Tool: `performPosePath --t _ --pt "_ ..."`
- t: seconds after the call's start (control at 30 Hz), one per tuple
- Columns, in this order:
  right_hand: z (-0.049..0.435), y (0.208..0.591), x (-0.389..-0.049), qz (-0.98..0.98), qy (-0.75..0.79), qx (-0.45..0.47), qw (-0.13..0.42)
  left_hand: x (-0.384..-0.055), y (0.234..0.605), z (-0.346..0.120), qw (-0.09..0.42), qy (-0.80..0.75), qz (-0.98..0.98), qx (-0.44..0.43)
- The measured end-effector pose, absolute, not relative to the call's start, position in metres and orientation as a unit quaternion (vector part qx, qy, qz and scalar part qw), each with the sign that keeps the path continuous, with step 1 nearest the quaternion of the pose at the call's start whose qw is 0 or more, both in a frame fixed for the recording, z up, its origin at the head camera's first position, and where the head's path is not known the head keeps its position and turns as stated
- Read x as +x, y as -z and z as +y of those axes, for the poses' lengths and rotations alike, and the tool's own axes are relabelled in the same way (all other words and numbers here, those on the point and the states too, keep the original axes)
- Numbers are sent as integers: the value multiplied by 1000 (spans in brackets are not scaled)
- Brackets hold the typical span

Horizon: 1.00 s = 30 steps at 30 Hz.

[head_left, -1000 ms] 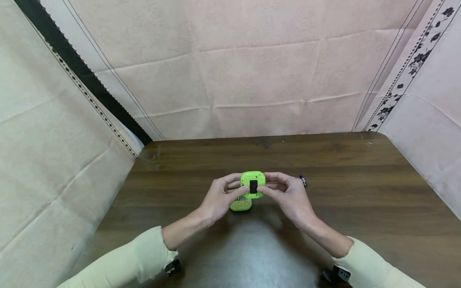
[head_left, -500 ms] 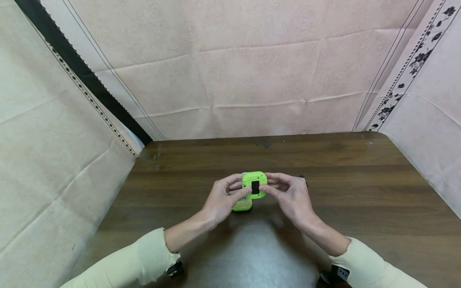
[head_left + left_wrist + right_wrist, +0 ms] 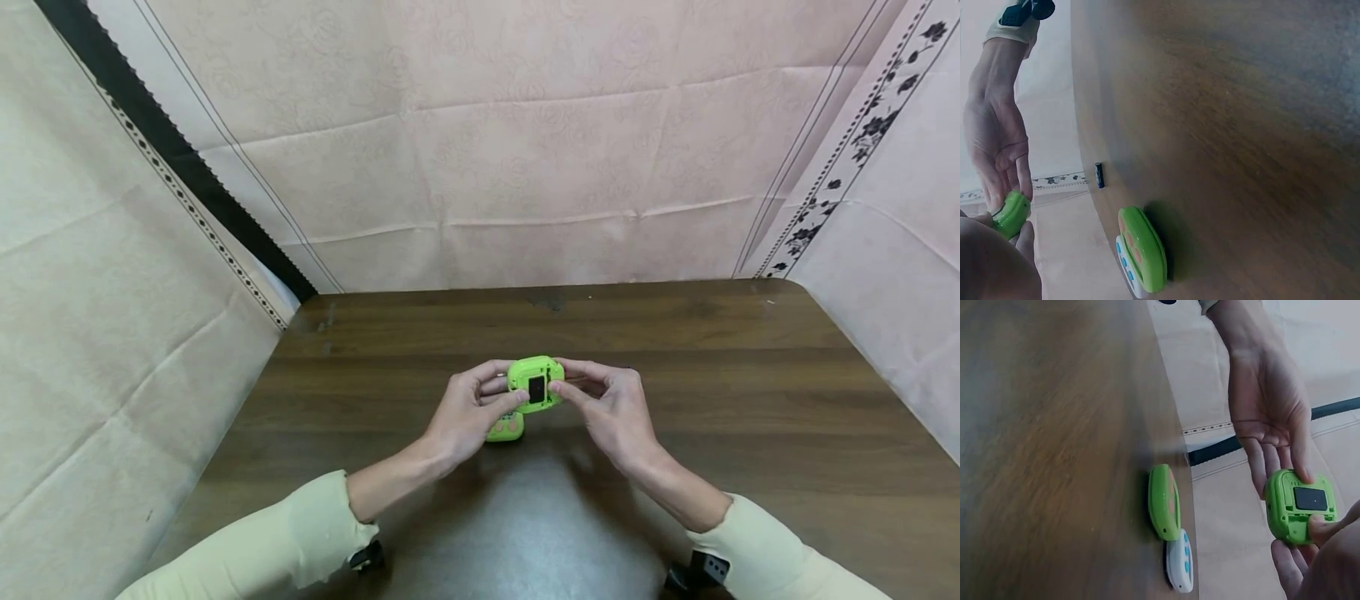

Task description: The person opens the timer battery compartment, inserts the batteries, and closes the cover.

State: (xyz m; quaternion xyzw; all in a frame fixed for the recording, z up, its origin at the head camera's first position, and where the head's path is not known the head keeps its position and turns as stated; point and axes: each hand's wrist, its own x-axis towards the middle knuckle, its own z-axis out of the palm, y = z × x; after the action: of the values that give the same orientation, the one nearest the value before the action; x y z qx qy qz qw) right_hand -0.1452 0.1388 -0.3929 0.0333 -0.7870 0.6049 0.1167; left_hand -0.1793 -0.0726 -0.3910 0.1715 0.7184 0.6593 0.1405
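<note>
A small green electronic device with rounded corners is held above the table, its back facing me. On that back are a black rectangle and a slot beside it, seen in the right wrist view. My left hand pinches the device's left side, thumb on the back and fingers behind. From the right, my right hand grips it with the thumb pressed near the slot. A second green device with pinkish buttons lies on the table below. Beside it, a white device with blue buttons shows in the wrist views.
A small dark battery lies on the wooden table, mostly hidden behind my right hand in the head view. Pale cloth hangs behind and at both sides of the table.
Both hands have shifted slightly right with the green device, which now tilts a little. My right thumb has moved toward its right edge. The battery has become nearly hidden in the head view.
</note>
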Motion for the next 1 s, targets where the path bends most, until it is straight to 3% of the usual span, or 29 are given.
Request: performPosePath --t 0.3,0.6,1.0 --pt "146 390 -149 -721 -691 12 46 -178 383 -73 133 -657 723 168" --pt "168 388 -154 -704 -708 -40 48 -183 387 -76 124 -668 721 137" --pt "190 440 -153 -858 -501 112 29 -185 392 -83 160 -687 695 137"
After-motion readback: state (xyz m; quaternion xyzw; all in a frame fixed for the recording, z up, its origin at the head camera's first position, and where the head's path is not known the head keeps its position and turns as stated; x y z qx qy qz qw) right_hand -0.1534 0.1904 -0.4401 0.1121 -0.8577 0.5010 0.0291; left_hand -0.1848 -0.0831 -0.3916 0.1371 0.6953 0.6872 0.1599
